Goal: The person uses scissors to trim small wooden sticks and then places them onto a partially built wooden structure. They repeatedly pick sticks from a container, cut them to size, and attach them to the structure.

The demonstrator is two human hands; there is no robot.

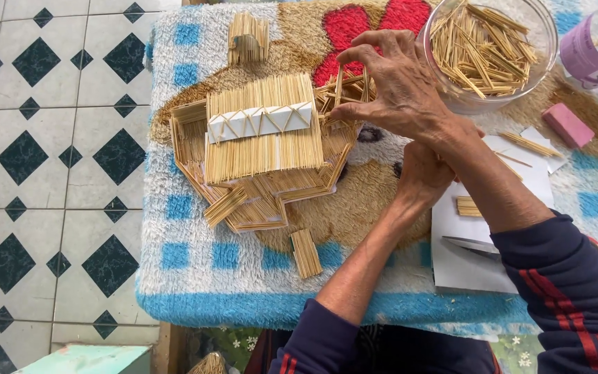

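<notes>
Pale wooden toothpicks make up the whole of the model house (261,149), which sits on a fluffy blue-checked towel (195,270) with a red and tan picture woven into it. Its roof is a sloped sheet of sticks laid side by side, crossed by a white strip with a zigzag of sticks on it. Flat stick panels ring the base like a low fence, and one loose panel (306,253) lies just in front.

The right hand (399,86) arches over the house's far right corner, fingers curled and thumb and forefinger pinched at the upright sticks there. The left hand (420,173) lies under the right wrist; whether it grips anything cannot be told. A clear bowl (547,28) of loose toothpicks stands near the right hand.
</notes>
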